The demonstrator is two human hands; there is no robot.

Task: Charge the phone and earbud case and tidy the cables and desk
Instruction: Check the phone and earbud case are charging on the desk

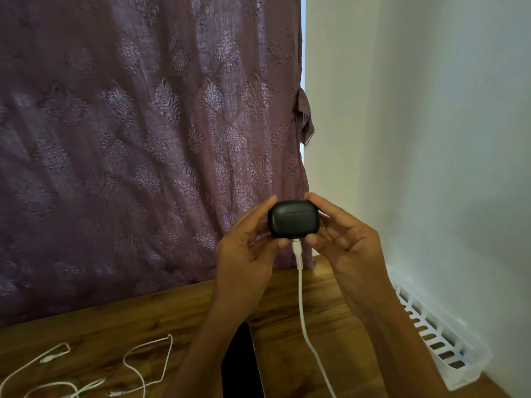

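A purple curtain (143,139) with leafy shapes hangs behind the brown wooden tabletop (115,326), beside a white wall (431,139). The left hand (247,254) and right hand (344,245) pinch the smooth, round, black earbud case (293,219) in the air above the back edge, a thick white cable (301,305) plugged into its bottom. The dark phone (241,363) lies flat near the front edge, thin white cables (138,366) curl front left, and a white slotted basket (431,334) sits along the right edge.

A big purple patterned cloth curtain (129,139) hangs. Right of it stands a plain white wall (431,110). Below it is a brown wooden desk (129,323).
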